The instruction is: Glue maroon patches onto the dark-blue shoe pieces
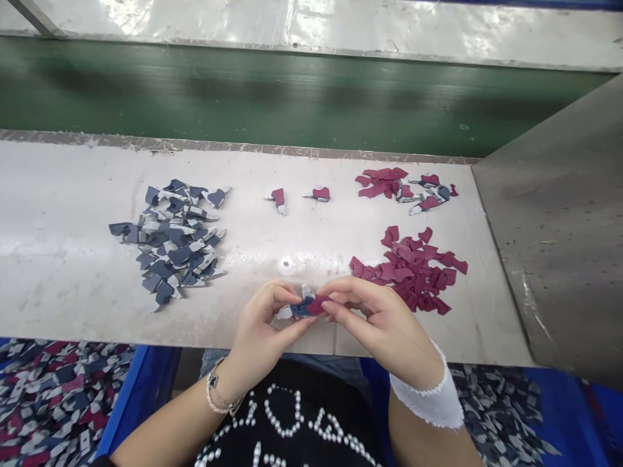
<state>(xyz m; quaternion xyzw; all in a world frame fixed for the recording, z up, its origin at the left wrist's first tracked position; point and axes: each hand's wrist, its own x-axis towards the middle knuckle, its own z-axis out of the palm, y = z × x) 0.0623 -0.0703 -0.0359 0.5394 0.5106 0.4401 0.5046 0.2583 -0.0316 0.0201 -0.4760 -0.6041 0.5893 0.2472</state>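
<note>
My left hand (266, 324) pinches a small dark-blue and white plastic piece (301, 307) between thumb and fingers, just above the near edge of the white work surface. Against its right side, my right hand (372, 314) holds a maroon plastic piece (317, 305) by thumb and fingertips. The two pieces touch and overlap; whether they are joined I cannot tell. To the left lies a heap of blue and white pieces (178, 240). A heap of loose maroon pieces (413, 266) spreads beyond my right hand.
Two maroon-topped pieces (278, 198) lie mid-surface. Further right are a small maroon pile (382, 181) and several combined pieces (431, 194). A metal panel (559, 227) bounds the right; a green strip (292, 100) runs behind. Filled blue bins (124, 402) stand below at both sides.
</note>
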